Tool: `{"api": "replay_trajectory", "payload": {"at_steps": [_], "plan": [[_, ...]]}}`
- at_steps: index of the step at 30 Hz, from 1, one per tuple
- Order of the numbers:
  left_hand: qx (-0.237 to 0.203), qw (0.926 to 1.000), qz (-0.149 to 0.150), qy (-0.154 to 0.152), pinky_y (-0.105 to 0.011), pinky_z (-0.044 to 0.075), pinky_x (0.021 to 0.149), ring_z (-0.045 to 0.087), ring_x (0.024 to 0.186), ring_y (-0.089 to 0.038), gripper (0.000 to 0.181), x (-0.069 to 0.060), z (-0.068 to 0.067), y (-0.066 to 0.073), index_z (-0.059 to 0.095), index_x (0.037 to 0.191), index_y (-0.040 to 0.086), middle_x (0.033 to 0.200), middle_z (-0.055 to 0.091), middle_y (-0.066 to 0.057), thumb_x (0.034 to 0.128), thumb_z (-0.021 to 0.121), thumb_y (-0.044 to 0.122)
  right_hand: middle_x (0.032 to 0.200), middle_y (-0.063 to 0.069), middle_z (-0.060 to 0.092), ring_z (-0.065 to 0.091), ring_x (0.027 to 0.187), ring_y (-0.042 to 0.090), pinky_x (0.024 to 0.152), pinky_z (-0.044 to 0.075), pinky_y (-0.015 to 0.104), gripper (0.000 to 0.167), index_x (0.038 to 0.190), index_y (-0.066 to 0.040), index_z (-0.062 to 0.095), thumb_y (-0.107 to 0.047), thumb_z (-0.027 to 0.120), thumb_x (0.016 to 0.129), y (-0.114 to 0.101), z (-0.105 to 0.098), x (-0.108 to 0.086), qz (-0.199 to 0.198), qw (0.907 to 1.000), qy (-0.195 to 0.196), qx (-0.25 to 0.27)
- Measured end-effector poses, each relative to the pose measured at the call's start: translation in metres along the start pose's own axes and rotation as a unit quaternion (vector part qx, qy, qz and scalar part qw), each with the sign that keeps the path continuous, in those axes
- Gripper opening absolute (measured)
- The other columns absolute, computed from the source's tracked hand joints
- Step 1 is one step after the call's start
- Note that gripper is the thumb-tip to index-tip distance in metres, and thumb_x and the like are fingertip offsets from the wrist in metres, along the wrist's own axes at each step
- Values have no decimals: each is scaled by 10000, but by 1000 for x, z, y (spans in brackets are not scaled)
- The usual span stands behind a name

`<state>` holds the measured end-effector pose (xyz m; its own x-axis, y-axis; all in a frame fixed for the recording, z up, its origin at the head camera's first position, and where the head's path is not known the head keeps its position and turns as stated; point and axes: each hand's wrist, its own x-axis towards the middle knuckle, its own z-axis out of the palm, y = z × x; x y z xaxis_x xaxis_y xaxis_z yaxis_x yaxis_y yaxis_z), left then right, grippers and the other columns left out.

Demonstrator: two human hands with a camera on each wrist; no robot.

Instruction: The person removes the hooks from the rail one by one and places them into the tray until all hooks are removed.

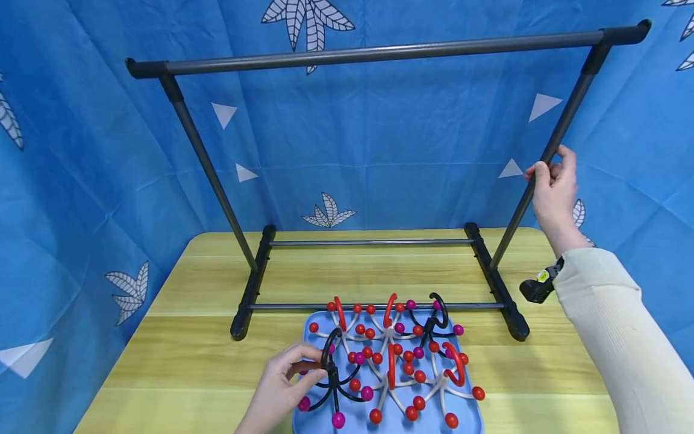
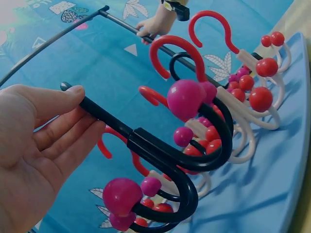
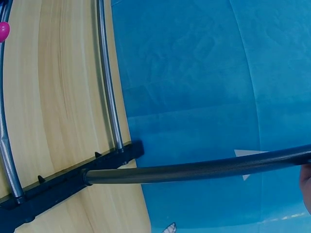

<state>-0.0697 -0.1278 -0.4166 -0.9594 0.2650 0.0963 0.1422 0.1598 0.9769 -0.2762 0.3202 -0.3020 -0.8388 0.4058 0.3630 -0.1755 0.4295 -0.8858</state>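
Observation:
My left hand (image 1: 284,383) pinches the hook of a black multi-arm hook hanger (image 1: 334,380) with magenta ball tips, between thumb and fingers. In the left wrist view, the thumb (image 2: 68,97) lies against the black hook shaft and the hanger's curved arms point away. That hanger is over the front left of a blue tray (image 1: 474,416); whether it touches the tray is unclear. My right hand (image 1: 555,196) grips the right post (image 1: 575,108) of a black garment rack, about halfway up. Only a sliver of that hand (image 3: 306,187) shows in the right wrist view.
Several white hangers (image 1: 389,328) with red hooks and red balls lie on the tray, plus another black one (image 1: 429,328) at its back right. The rack's top bar (image 1: 379,54) spans above the wooden table (image 1: 179,361). Its feet (image 1: 252,289) stand behind the tray.

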Motion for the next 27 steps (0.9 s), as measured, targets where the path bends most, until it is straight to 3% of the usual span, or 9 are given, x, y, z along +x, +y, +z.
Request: {"api": "replay_trajectory", "payload": {"at_steps": [3, 10, 17, 19, 22, 24, 27], "plan": [[-29, 9996, -278, -74, -261, 511, 822, 605, 901, -154, 184, -1, 2, -4, 632, 952, 51, 968, 601, -102, 805, 680, 150, 861, -167, 506, 512, 818, -50, 955, 377, 296, 408, 1374, -283, 245, -296, 337, 977, -1, 0, 0, -8, 10000, 18, 39], [112, 9983, -506, -247, -237, 506, 818, 579, 897, -124, 150, -2, 7, -17, 638, 935, 81, 964, 597, -82, 809, 678, 151, 853, -167, 513, 515, 810, -44, 926, 373, 287, 393, 1363, -289, 262, -287, 342, 978, -1, 0, 0, 7, 10000, 30, 57], [115, 9973, -432, -575, -296, 513, 829, 588, 871, -119, 167, -4, 5, -26, 633, 932, 85, 941, 594, -74, 803, 687, 175, 884, -189, 518, 530, 839, -34, 950, 368, 293, 408, 1372, -300, 244, -313, 341, 975, -2, 1, 0, -95, 9998, -24, -166], [175, 9962, -398, -760, -330, 510, 838, 591, 873, -118, 170, -4, 3, -26, 631, 944, 82, 946, 594, -68, 807, 683, 168, 944, -173, 534, 553, 917, 7, 980, 356, 314, 432, 1386, -305, 218, -336, 338, 972, -3, 1, 0, -142, 9992, -179, -328], [388, 9925, -440, -1073, -352, 500, 855, 583, 899, -122, 171, -4, -1, -27, 631, 964, 118, 976, 594, -31, 814, 676, 186, 1174, -33, 547, 522, 1128, 116, 1006, 343, 375, 488, 1421, -320, 128, -379, 304, 970, -4, -3, -4, -179, 9957, -478, -767], [633, 9895, -416, -1233, -365, 489, 871, 574, 925, -126, 178, -2, -4, -27, 628, 983, 159, 995, 593, 2, 826, 664, 233, 1350, 51, 439, 434, 1244, 207, 988, 367, 448, 516, 1426, -370, 55, -415, 278, 963, -3, -7, -8, -63, 9930, -648, -990], [1088, 9849, -424, -1276, -377, 475, 880, 564, 959, -157, 165, 1, -9, -23, 621, 994, 223, 1006, 592, 54, 839, 645, 275, 1470, 111, 260, 340, 1298, 302, 920, 409, 513, 535, 1424, -403, -1, -442, 256, 956, 3, -15, -16, 61, 9894, -816, -1200]]}}
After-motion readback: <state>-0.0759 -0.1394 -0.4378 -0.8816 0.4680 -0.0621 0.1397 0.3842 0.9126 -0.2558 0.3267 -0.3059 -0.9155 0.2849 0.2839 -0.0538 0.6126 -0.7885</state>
